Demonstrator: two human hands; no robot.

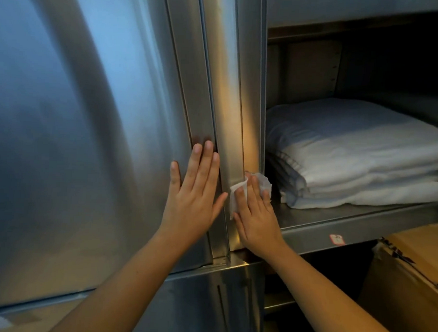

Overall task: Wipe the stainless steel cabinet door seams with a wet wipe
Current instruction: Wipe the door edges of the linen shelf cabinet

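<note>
A stainless steel cabinet door (88, 135) fills the left of the view, its folded vertical edge and seam (225, 103) running down the middle. My left hand (194, 190) lies flat on the door beside the seam, fingers straight and pointing up. My right hand (256, 212) presses a white wet wipe (236, 194) against the lower part of the seam and the steel post next to it, fingers fairly straight over the wipe. Part of the wipe is hidden under the hand.
To the right is an open steel shelf (348, 221) holding a stack of folded white towels (359, 157). A cardboard box (409, 274) sits below it at the lower right. Another steel panel (207, 303) lies beneath the door.
</note>
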